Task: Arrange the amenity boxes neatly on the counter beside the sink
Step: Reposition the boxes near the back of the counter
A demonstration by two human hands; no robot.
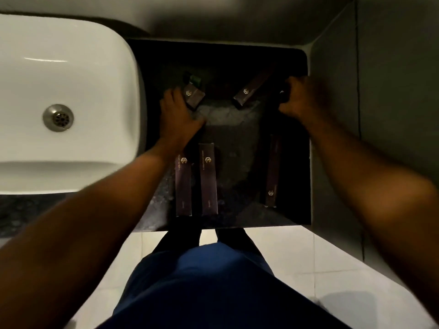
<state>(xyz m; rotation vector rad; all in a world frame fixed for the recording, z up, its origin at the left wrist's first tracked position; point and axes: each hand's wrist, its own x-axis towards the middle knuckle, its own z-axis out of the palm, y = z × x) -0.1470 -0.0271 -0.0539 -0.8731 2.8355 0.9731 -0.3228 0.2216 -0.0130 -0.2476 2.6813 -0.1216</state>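
Observation:
Several dark brown amenity boxes with gold logos lie on the black counter (232,138) to the right of the white sink (64,98). My left hand (177,117) grips a small squarish box (193,95) at the counter's far left. My right hand (300,98) is closed around a dark object (283,92) at the far right, too dim to make out. A long box (254,87) lies at a slant between my hands. Two long boxes (183,186) (208,179) lie side by side near the front edge. Another long box (273,170) lies along the right side.
A small green item (196,79) sits behind the small box. A grey wall (332,138) bounds the counter on the right and another runs along the back. The counter's front edge (225,225) is above the white tiled floor, where my legs stand.

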